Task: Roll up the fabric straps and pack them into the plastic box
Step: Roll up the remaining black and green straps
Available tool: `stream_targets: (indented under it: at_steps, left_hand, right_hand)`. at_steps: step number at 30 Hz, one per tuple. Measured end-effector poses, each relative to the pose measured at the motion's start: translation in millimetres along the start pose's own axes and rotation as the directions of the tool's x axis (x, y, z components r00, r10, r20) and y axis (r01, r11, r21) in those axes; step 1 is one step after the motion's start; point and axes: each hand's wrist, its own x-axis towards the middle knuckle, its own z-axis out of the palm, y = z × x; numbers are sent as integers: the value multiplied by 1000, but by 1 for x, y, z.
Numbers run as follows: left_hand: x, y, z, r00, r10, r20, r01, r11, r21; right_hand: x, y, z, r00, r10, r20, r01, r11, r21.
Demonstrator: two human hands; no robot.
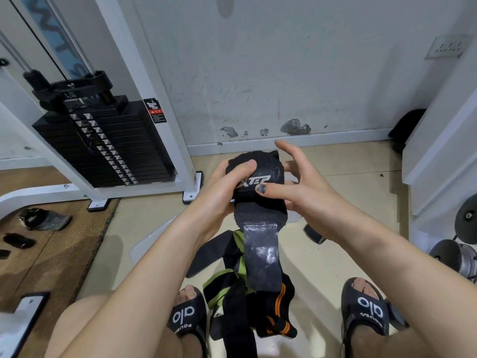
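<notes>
- Nearest, two knees and two feet in black slides (188, 319) are seen, the legs cut off by the lower edge
- Between the feet a loose pile of straps (247, 301) is left on the floor, black, green-edged and orange-striped, all still unrolled as far as can be judged
- Above the pile a black wrap (258, 197) is held up in both hands; its upper part is bunched into a thick roll and a grey tail (260, 257) is left hanging toward the pile
- The roll is gripped by the left hand (222, 192), thumb curled over the top and fingers hidden behind it
- The right hand (299, 182) is spread wide with fingers straight; only the thumb is laid against the roll's face, and nothing is clasped by it
- The task is judged to be early: one wrap is partly rolled, the pile is untouched, and nothing is seen packed
- A pale translucent shape (147, 244) is glimpsed on the floor under the arms; whether it is the box or its lid cannot be told, and its inside is hidden
- A small black strap (313, 235) is half hidden beside the right wrist
- Farther off, a weight stack (103, 140) and a scuffed wall (284, 73) are seen; dark items on the mat at left are too small to be made out
</notes>
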Motion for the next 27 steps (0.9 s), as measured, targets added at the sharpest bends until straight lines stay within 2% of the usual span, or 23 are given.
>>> stream_targets:
  at_steps: [4,7,12,17,21,23,27]
  left_hand:
    - [-1,4,-3,998,50,-34,-52,997,-52]
    - [2,5,-8,987,128,-93,-133,990,-52]
    - [7,3,-10,960,216,-178,-226,973,-39]
    - [12,-11,-9,939,312,-147,-289,944,158]
    - [12,-16,-7,927,357,-114,-323,916,237]
    - [11,-18,-5,934,352,-67,-321,906,276]
    - [9,-19,-1,944,329,-34,-308,912,271]
  right_hand:
    - [-5,1,3,950,293,106,-299,953,43]
    - [-11,2,6,916,380,127,-387,921,39]
    - [-14,0,6,959,281,42,-284,954,97]
    - [-11,-4,5,993,114,-21,-112,990,90]
    - [-7,-6,4,995,68,-69,-57,987,153]
    - [-5,-8,1,996,68,-56,-56,982,182]
    - [-6,-11,-8,995,29,93,-46,980,192]
